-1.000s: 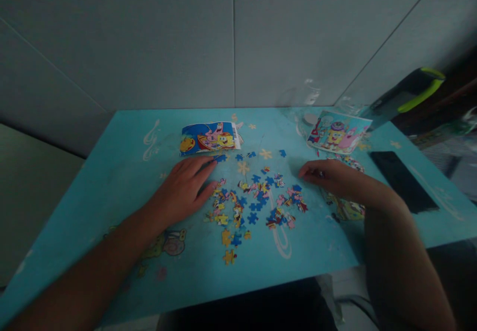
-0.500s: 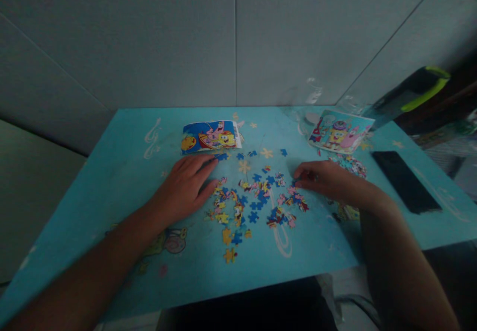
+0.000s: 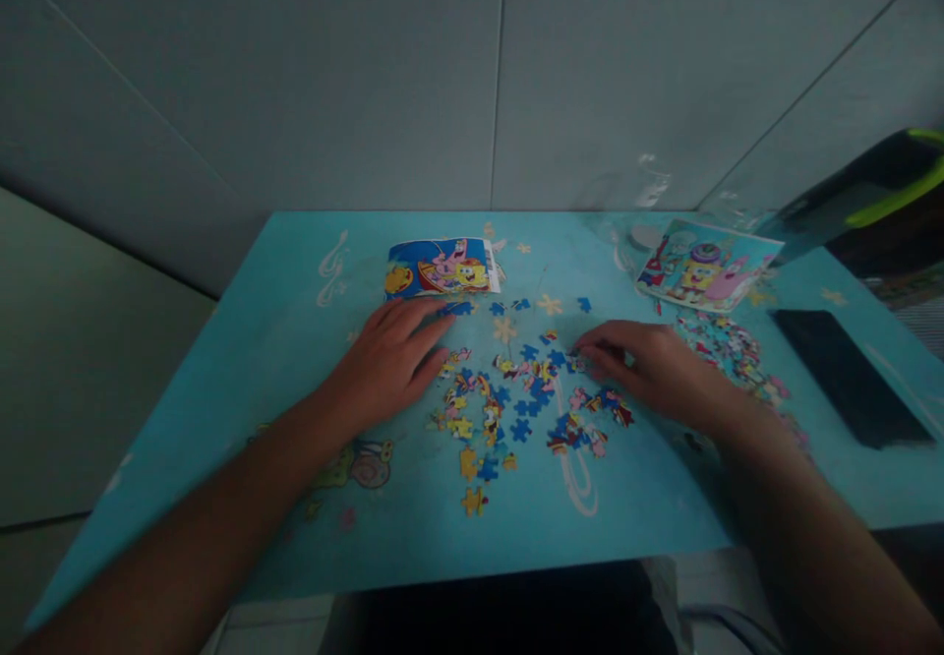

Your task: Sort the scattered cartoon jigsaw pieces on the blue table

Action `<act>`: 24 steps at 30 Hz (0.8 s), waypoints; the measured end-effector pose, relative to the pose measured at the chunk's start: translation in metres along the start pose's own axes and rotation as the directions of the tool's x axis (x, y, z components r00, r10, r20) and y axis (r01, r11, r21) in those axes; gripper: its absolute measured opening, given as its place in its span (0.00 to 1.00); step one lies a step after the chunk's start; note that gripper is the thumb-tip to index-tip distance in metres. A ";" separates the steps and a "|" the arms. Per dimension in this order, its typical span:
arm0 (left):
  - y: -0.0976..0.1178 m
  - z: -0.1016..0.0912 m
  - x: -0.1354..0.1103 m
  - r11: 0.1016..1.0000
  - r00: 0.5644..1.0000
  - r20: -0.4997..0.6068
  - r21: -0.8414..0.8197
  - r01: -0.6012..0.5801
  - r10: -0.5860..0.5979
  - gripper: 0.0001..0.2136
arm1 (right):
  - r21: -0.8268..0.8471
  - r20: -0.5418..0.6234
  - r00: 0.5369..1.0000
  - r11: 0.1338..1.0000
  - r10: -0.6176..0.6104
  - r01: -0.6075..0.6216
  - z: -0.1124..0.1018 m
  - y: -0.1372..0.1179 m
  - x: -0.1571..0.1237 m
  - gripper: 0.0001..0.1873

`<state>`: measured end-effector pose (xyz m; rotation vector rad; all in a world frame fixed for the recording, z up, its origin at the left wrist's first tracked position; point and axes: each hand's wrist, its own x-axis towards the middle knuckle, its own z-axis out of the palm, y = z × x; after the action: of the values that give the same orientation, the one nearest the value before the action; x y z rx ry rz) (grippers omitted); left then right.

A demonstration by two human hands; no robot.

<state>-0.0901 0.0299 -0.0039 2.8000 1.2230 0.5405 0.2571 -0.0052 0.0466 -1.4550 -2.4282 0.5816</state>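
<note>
My left hand [image 3: 394, 355] lies on the table with its fingers spread and nothing gripped. Its fingertips are beside a joined strip of blue puzzle pieces [image 3: 458, 309]. At the right of the loose pieces, my right hand [image 3: 638, 355] has thumb and forefinger pinched on a small puzzle piece [image 3: 577, 362], partly hidden by the fingertips. Between the hands lie many scattered pieces in blue, yellow and pink, among them a blue piece [image 3: 521, 430] and a yellow piece [image 3: 473, 502]. A single blue edge piece [image 3: 584, 304] lies farther back.
Behind my left hand lies a cartoon-printed packet [image 3: 442, 267]. A cartoon picture card [image 3: 706, 267] leans at the back right, with a pile of other pieces [image 3: 727, 350] in front. A dark phone [image 3: 852, 375] lies to the right. The wall [image 3: 383, 85] borders the table's far edge.
The view has turned left, so everything appears farther right. My right hand has moved a little left relative to the pieces, its fingertips now at a small piece. My left hand stays in place.
</note>
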 end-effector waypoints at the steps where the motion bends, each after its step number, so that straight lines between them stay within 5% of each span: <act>1: 0.000 -0.001 0.000 1.000 1.000 -0.002 0.004 -0.004 0.004 0.19 | 0.017 0.010 0.999 0.999 -0.041 0.041 0.003 -0.005 0.001 0.13; 7: -0.002 -0.002 0.000 0.999 0.998 -0.047 -0.022 -0.048 0.047 0.18 | 0.026 0.146 0.962 0.973 -0.232 0.231 0.017 -0.014 0.001 0.17; 14: 0.011 -0.007 0.001 0.966 0.969 -0.059 -0.082 -0.244 0.239 0.14 | -0.085 0.068 0.973 0.970 -0.223 0.228 0.023 -0.015 0.001 0.16; 24: 0.034 -0.021 0.001 0.848 0.848 0.127 -0.222 -0.482 0.515 0.13 | -0.078 -0.024 0.975 0.972 -0.222 0.220 0.060 -0.056 0.010 0.12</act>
<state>-0.0721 0.0048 0.0218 2.9114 0.3693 0.3716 0.1843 -0.0324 0.0191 -1.1866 -2.5650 0.4188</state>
